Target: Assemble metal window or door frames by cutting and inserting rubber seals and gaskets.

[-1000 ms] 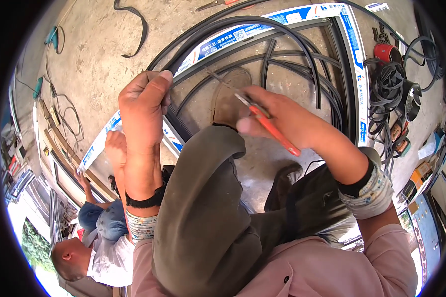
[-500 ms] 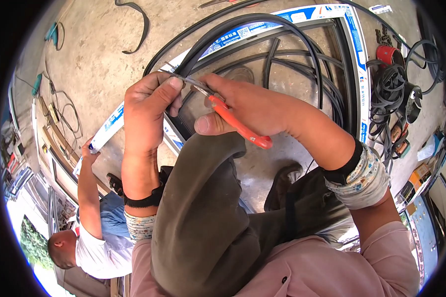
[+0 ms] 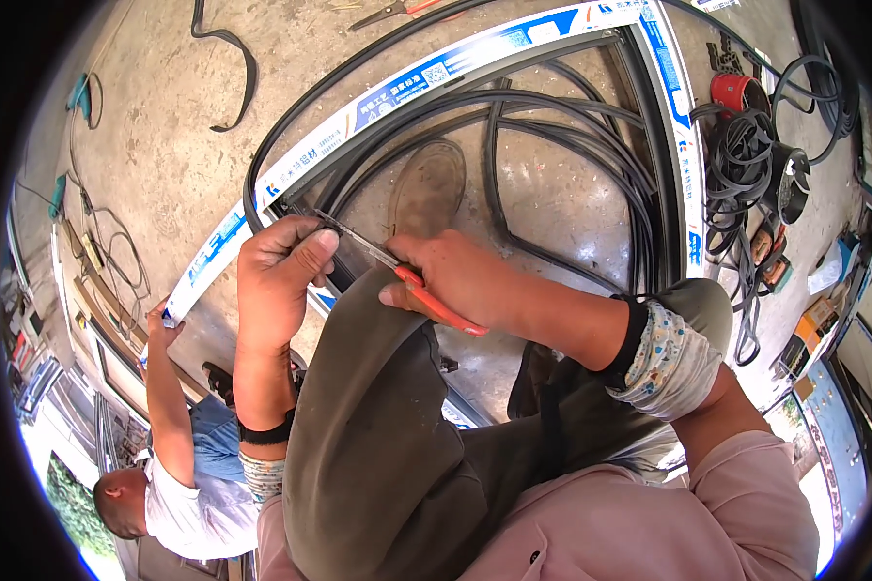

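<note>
My left hand point(image 3: 281, 276) pinches the end of a black rubber strip point(image 3: 327, 222) between thumb and fingers. My right hand point(image 3: 465, 281) is wrapped round red-handled scissors point(image 3: 436, 305). Their metal blades point up and left and meet the strip at my left fingertips; whether they are parted is hard to make out. Beneath my hands lies a dark metal frame point(image 3: 646, 126) edged with blue-and-white film. Black strips point(image 3: 502, 99) curve in loops inside and over it. My shoe point(image 3: 426, 189) stands within the frame.
At left a co-worker's hand point(image 3: 168, 324) touches the film-covered frame corner. Coiled black strips point(image 3: 741, 155) and a red roll point(image 3: 739, 93) lie at right. A loose strip point(image 3: 247, 77) and another pair of scissors point(image 3: 383, 14) lie on the concrete floor. Cables point(image 3: 126, 252) trail at left.
Both hands and the scissors have moved lower and slightly left. The big strip loop above my hands has dropped away, and my shoe shows more fully inside the frame.
</note>
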A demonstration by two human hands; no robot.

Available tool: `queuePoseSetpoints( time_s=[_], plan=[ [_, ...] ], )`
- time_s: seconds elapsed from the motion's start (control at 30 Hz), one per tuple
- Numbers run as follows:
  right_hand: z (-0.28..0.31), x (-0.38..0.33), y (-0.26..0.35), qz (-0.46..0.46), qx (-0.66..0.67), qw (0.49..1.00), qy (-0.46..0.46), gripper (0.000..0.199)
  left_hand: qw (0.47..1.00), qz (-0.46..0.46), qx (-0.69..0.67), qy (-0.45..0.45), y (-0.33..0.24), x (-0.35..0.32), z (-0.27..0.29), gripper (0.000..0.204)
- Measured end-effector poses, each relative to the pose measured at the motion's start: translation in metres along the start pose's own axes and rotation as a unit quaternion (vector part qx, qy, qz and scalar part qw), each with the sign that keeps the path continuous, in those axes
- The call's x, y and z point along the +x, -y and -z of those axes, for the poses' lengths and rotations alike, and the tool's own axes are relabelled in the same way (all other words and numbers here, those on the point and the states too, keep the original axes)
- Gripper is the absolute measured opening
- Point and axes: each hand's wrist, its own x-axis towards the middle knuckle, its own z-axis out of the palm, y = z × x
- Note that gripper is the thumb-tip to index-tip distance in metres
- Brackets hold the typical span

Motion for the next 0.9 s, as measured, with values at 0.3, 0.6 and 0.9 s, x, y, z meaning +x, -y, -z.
queuePoseSetpoints(
  time_s=[0.3, 0.6, 0.9],
  plan=[
    [-0.012, 0.022, 0.014, 0.068, 0.133, 0.941, -0.302, 0.049, 0.99, -0.115, -0.009, 0.076, -0.032, 0.024, -0.052, 0.039],
    [0.078, 0.021, -0.005, 0.154, 0.319, 0.785, -0.508, 0.025, 0.921, -0.128, 0.342, 0.138, -0.034, 0.085, -0.043, 0.043],
    [0.136, 0.001, 0.011, 0.102, 0.426, 0.799, -0.413, 0.04, 0.929, -0.162, 0.299, -0.144, -0.018, 0.12, 0.077, 0.02]
  ],
)
